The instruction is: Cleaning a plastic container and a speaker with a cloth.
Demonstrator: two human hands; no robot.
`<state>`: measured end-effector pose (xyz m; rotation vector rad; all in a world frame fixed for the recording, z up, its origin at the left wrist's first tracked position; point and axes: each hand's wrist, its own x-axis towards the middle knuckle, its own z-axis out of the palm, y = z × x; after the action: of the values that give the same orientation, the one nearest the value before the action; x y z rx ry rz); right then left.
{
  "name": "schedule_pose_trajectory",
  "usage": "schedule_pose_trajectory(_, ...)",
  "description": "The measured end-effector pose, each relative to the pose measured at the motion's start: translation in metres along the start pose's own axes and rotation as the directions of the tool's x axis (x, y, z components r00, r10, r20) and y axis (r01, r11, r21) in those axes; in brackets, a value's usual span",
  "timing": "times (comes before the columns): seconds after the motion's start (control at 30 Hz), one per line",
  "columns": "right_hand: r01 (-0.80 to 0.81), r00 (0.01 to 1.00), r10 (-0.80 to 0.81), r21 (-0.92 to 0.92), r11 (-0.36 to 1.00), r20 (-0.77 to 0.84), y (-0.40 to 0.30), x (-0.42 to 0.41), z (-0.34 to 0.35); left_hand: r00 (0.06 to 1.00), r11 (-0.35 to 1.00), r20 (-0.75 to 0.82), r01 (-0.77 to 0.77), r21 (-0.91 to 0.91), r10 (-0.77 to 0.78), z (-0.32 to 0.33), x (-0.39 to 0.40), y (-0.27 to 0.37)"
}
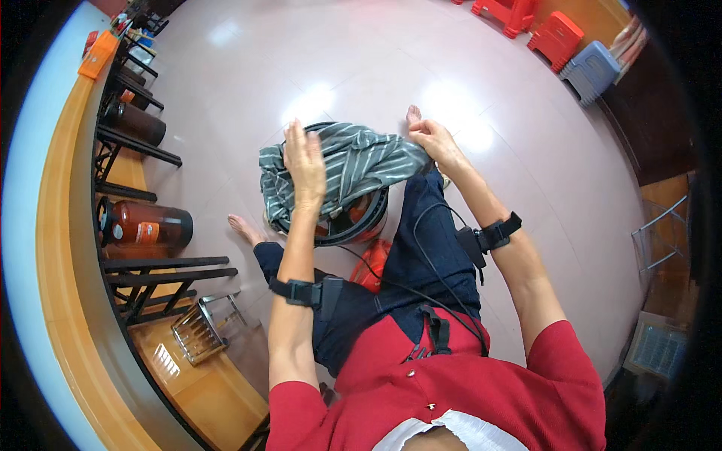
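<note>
A grey-green striped cloth garment (355,155) lies bunched over a round, black-rimmed container (375,220) between my legs. Flat on the garment's left part is my left hand (303,163), its fingers extended and slightly blurred. My right hand (434,141) is at the garment's right end, with the fingers bent; whether they pinch the cloth is unclear. The container's inside is mostly covered, with some reddish and dark parts showing below the cloth.
A red plastic bag (372,265) is behind the container. Large brown jars (152,225) and black metal racks (169,270) line the left wall, near a chrome wire rack (197,332). Red plastic stools (555,39) and a blue-grey stool (592,70) stand upper right.
</note>
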<state>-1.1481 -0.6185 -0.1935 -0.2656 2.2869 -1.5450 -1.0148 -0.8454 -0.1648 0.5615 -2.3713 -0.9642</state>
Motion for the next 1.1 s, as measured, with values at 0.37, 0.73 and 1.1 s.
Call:
schedule_pose_trajectory(0.37, 0.595, 0.797, -0.58, -0.381, 0.708, 0.166, -0.112, -0.048, 0.046, 0.982, 0.979, -0.138, 0.151, 0.134, -0.132, -0.074, -0.04, -0.013)
schedule_pose_trajectory(0.73, 0.812, 0.565, -0.716, -0.426, 0.398, 0.409, -0.078, -0.068, 0.124, 0.915, 0.905, -0.132, 0.342, -0.252, -0.382, -0.094, -0.07, -0.049)
schedule_pose_trajectory(1.1, 0.843, 0.533, -0.62, -0.301, 0.446, 0.575, -0.122, -0.061, 0.17, 0.908, 0.929, -0.273, 0.242, -0.278, -0.319, -0.064, -0.109, -0.014)
